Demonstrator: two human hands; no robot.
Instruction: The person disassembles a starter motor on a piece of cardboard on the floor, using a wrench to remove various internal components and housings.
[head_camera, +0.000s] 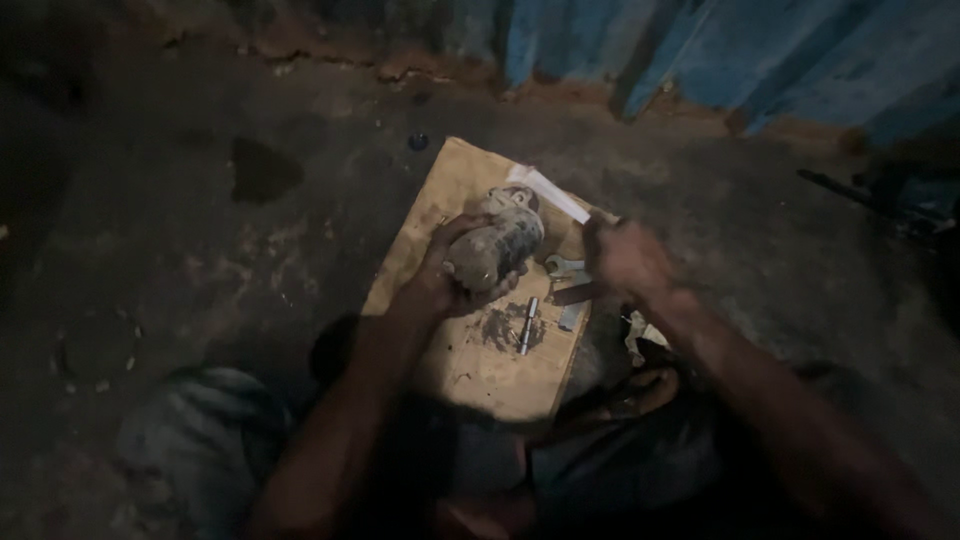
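One heavy, greasy motor in our left hand, fingers wrapped round its middle; right hand too blurred to tell.

Floor: dark, stained bare dirt floor
Wall: blue, possibly corrugated metal wall
Light: dim, pooled mid-frame

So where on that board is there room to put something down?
The near end of the board, below the metal pin, is bare. It is crowded by the wrench, where the left hand holds the grimy motor part and the right hand hovers.
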